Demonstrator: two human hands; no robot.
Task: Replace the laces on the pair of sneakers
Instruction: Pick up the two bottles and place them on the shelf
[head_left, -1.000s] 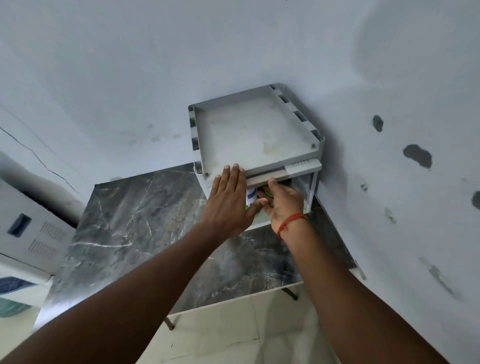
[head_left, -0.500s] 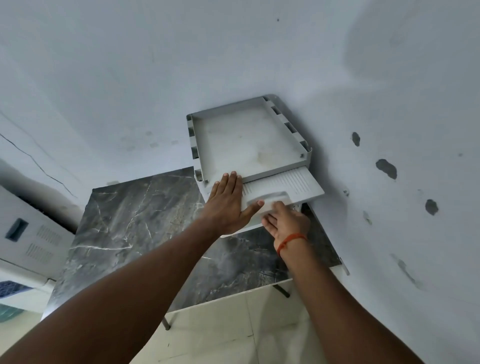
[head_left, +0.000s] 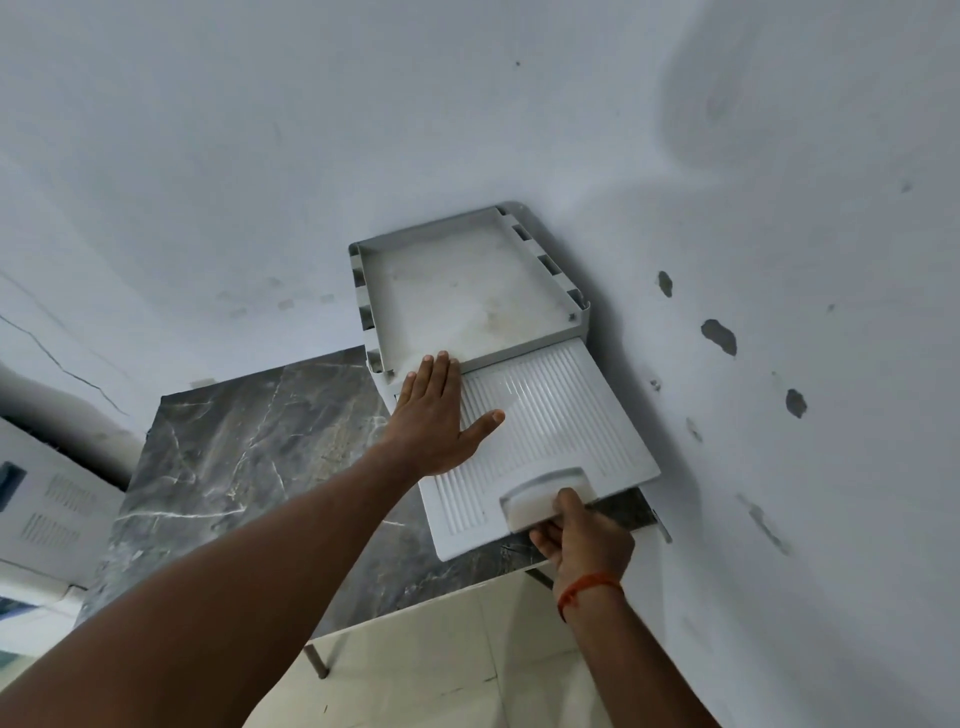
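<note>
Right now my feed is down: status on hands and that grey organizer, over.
Left hand flat on ribbed panel. Right hand grips its handle. Panel sticks out over marble table. Sneakers, laces not in view.

Bare forearms, no sleeves — an orange thread band (head_left: 589, 588) circles the right wrist.

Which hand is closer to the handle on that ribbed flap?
Right. The right hand grips the handle at the near edge of the flap; the left hand lies flat farther up it, by the top tray.
</note>
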